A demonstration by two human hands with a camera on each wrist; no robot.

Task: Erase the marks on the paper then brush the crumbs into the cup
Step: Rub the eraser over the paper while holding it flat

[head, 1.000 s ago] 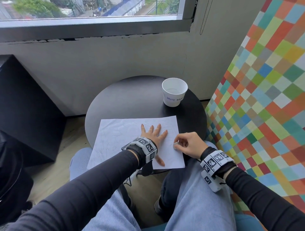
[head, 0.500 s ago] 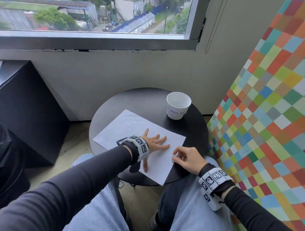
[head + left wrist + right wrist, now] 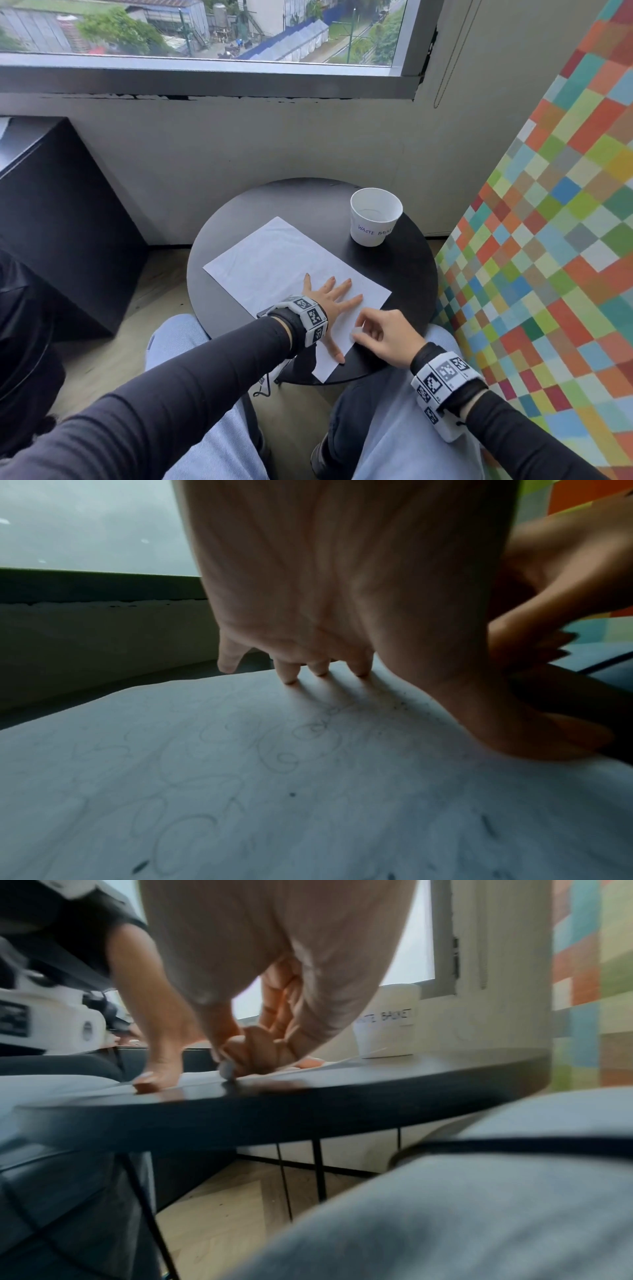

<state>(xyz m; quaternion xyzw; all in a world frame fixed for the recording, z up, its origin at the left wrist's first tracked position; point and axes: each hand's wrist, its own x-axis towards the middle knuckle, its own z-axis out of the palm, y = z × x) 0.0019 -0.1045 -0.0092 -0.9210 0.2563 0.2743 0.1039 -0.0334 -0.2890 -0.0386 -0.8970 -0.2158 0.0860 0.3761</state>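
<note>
**Paper held flat, eraser at its near edge**

While the left hand (image 3: 329,301) lies palm-down on the white sheet of paper (image 3: 274,260), its fingers (image 3: 287,673) are spread and straight, pressing the sheet against the round black tabletop (image 3: 308,202). Faint looping pencil marks (image 3: 284,750) and dark specks of crumb (image 3: 292,794) show on the sheet in the left wrist view. The sheet sits turned at an angle, with its near corner overhanging the tabletop rim at 6 o'clock.

The right hand (image 3: 385,337) is at the sheet's near right edge, just beside the left thumb. Its curled fingers (image 3: 253,1047) pinch a small white eraser (image 3: 357,330), which touches the paper.

A white paper cup (image 3: 375,216) lettered "WASTE BASKET" stands upright at 1 o'clock on the tabletop, apart from the sheet and both hands.
</note>
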